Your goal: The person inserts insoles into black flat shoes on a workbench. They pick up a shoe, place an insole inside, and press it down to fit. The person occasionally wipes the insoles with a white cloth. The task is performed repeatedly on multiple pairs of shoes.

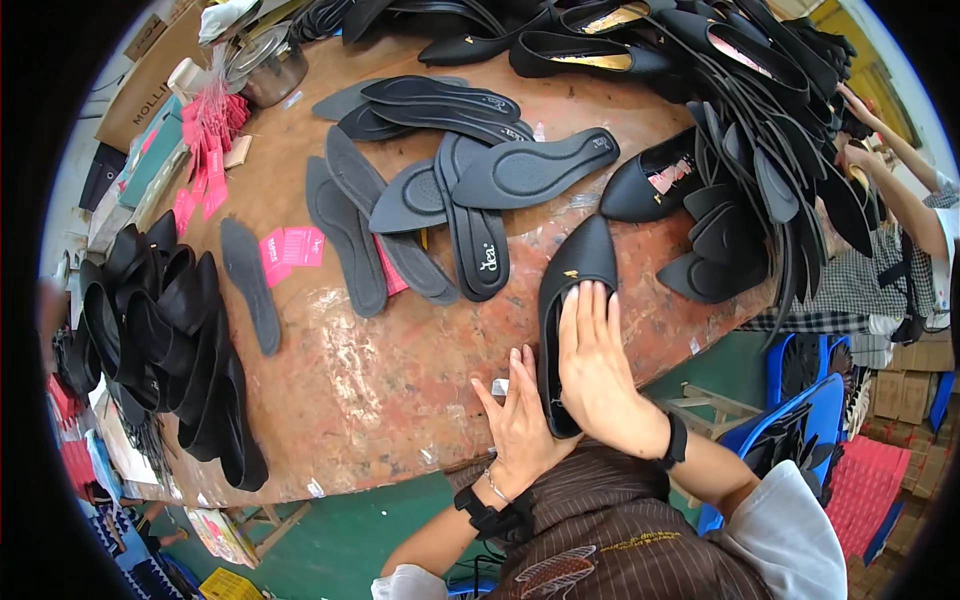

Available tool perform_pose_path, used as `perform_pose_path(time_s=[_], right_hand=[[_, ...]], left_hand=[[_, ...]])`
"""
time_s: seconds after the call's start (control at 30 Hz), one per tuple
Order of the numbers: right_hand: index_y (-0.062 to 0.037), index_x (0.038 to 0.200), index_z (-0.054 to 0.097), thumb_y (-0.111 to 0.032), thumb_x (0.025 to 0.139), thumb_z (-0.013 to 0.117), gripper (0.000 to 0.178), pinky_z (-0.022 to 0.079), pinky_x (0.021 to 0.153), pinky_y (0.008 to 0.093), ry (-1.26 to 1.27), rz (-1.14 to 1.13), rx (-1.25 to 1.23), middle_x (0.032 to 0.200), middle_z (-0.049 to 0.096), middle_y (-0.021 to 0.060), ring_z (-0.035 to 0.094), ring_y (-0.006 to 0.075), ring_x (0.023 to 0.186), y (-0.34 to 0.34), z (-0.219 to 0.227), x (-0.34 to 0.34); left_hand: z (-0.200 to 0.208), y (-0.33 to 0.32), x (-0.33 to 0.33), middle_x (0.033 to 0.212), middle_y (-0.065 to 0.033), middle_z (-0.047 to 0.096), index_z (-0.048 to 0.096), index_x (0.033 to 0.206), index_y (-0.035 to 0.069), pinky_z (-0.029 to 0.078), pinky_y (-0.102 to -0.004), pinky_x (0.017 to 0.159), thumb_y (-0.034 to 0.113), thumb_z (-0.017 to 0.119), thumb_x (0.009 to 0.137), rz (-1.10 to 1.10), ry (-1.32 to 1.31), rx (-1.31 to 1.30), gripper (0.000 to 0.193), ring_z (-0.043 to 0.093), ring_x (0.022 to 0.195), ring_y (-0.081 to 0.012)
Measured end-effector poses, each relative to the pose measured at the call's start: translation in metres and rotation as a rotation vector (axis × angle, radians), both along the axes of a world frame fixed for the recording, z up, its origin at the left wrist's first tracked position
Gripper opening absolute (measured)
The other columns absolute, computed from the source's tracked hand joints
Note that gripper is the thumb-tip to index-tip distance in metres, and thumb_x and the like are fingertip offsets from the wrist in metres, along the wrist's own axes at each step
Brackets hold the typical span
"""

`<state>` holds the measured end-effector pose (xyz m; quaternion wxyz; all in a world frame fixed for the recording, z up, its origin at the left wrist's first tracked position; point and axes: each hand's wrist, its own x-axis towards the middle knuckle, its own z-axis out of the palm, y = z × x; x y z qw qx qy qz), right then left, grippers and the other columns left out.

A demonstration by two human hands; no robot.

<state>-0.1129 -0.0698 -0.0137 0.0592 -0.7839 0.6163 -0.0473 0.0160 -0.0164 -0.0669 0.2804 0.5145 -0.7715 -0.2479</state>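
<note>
A black pointed flat shoe (585, 255) with a small gold ornament lies at the table's near edge, its toe pointing away. My right hand (598, 370) lies across its opening, straight fingers resting flat on the upper behind the toe; its thumb is hidden. Low on the shoe's left side, by the heel, my left hand (525, 425) holds it, with several fingers stretched out and the thumb out of sight. Just beyond are dark padded insoles, including a printed insole (478, 230) and a wide one (535, 170). Another black shoe (650, 180) stands to the right.
Black shoes (160, 330) are heaped at the left; more shoes (590, 55) line the far side. Stacked insoles (735, 220) crowd the right. Pink cards (290, 252) and a loose insole (250, 285) lie left of centre. Another person's arms (895, 175) reach in at far right, above blue crates (800, 420).
</note>
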Motion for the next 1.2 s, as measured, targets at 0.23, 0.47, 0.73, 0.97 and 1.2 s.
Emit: perform_pose_path(time_s=[0.23,0.47,0.73,0.97,1.2], right_hand=[[0.0251,0.122,0.044,-0.020,0.083,0.057,0.060,0.018,0.116,0.0583,0.017,-0.081,0.066,0.120,0.050,0.0420,0.047,0.0520,0.122,-0.034,-0.005,-0.001],[0.0241,0.127,0.044,-0.021,0.088,0.051,0.060,0.016,0.118,0.0568,0.081,-0.067,-0.015,0.129,0.048,0.0391,0.046,0.0487,0.126,-0.023,-0.001,-0.003],[0.0153,0.127,0.053,-0.019,0.088,0.049,0.052,0.016,0.120,0.0545,0.274,-0.092,0.042,0.126,0.054,0.0293,0.050,0.0384,0.125,-0.030,-0.006,-0.009],[0.0106,0.117,0.060,-0.017,0.089,0.047,0.041,0.008,0.121,0.0529,0.257,-0.126,-0.284,0.117,0.064,0.0230,0.059,0.0327,0.117,-0.022,-0.018,-0.009],[0.0059,0.092,0.068,-0.014,0.085,0.050,0.027,0.009,0.119,0.0600,0.130,0.005,0.293,0.086,0.068,0.0200,0.068,0.0291,0.092,-0.067,-0.001,-0.020]], left_hand=[[0.005,-0.002,-0.002,0.147,-0.0289,0.042,0.001,0.151,-0.010,-0.007,-0.0682,0.112,0.050,0.082,0.068,0.013,-0.056,0.001,0.131,0.041,0.138,-0.0403],[0.010,-0.004,0.000,0.147,-0.0293,0.042,0.005,0.151,-0.011,-0.006,-0.0674,0.113,0.040,0.085,0.064,-0.010,-0.075,0.014,0.129,0.041,0.138,-0.0394],[0.012,-0.009,-0.004,0.141,-0.0291,0.048,0.008,0.149,-0.014,-0.005,-0.0651,0.115,0.044,0.081,0.070,-0.023,-0.120,0.004,0.123,0.043,0.137,-0.0387],[0.014,-0.010,-0.006,0.141,-0.0317,0.048,0.006,0.149,-0.015,-0.005,-0.0645,0.115,0.035,0.078,0.071,-0.031,-0.095,-0.003,0.118,0.043,0.136,-0.0423],[0.004,-0.009,-0.006,0.140,-0.0341,0.046,0.001,0.150,-0.014,-0.007,-0.0678,0.113,0.040,0.077,0.072,-0.034,-0.184,-0.039,0.121,0.046,0.132,-0.0459]])
